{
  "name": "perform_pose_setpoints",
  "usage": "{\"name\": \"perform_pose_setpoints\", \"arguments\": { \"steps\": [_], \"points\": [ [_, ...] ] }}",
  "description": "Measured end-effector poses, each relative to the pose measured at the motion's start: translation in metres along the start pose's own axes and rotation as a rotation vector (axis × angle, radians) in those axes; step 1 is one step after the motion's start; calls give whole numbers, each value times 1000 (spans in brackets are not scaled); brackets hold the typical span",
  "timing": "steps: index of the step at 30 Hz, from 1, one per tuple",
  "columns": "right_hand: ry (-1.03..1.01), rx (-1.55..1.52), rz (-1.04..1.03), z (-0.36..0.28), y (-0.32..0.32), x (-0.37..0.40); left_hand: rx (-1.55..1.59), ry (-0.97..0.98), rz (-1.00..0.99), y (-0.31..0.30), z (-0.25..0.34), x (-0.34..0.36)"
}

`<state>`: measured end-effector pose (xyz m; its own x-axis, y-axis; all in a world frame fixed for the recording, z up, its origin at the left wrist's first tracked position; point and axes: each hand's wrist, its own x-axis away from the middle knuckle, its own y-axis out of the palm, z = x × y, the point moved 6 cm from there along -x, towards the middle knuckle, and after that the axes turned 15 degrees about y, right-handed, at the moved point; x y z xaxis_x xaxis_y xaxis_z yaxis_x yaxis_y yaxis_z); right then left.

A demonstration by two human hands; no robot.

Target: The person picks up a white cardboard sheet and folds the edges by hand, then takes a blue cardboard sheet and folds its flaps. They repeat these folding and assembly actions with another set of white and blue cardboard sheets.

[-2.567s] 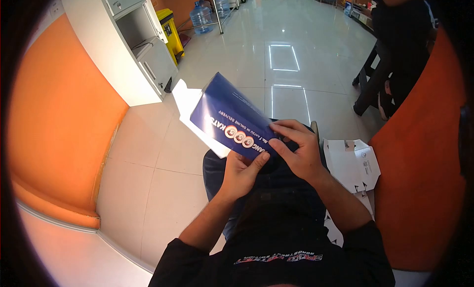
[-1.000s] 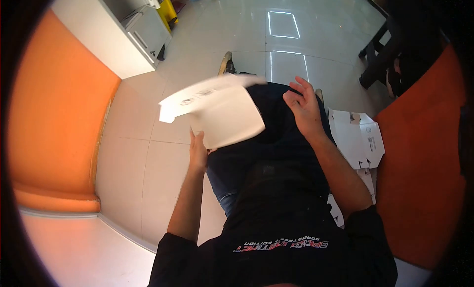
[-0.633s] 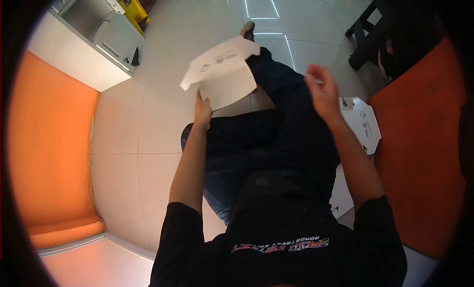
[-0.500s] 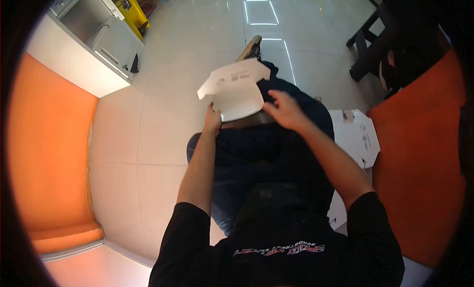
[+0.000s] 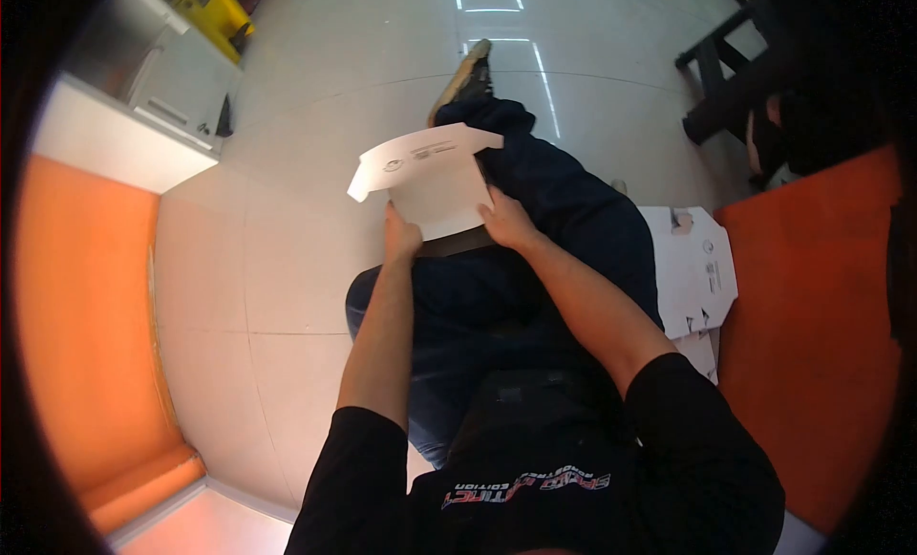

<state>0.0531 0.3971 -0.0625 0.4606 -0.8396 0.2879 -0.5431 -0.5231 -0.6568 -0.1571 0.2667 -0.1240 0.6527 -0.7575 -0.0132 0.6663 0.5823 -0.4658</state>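
A white cardboard box (image 5: 437,200), partly folded, is held above my lap with its lid flap raised at the far side. Small dark print and a round logo show on that flap. My left hand (image 5: 402,236) grips the box's left side near the front corner. On the opposite side, my right hand (image 5: 507,221) is closed on the right edge, its thumb toward the inside. Part of each hand's fingers is hidden behind the cardboard. Beneath the box's near edge is a dark brown surface (image 5: 458,244) that I cannot identify.
Flat white printed cardboard pieces (image 5: 693,268) lie to my right beside an orange panel (image 5: 812,335). A grey-and-white cabinet (image 5: 181,87) stands far left, above another orange panel (image 5: 86,326). Black furniture legs (image 5: 712,123) are at the upper right. My shoe (image 5: 463,82) rests ahead on the tiled floor.
My right hand, loose with fingers apart beside the box before, has closed on its right edge. The box appears slightly farther left in view, and the head view has shifted.
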Motion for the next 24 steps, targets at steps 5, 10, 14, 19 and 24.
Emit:
{"name": "perform_pose_setpoints", "arguments": {
  "steps": [5,10,14,19,24],
  "points": [
    [49,-16,22,14,9,-9,207,-130,10,-6,23,14],
    [132,-36,5,6,1,2,143,-326,-18,-16,3,10],
    [265,13,-50,9,9,-6,-4,-328,-15,-11,-106,-26],
    [116,-115,-86,-3,15,-25,513,-245,103,0,-65,-11],
    [77,349,-227,-16,13,-16,676,-389,156,-12,-13,10]
  ]
}}
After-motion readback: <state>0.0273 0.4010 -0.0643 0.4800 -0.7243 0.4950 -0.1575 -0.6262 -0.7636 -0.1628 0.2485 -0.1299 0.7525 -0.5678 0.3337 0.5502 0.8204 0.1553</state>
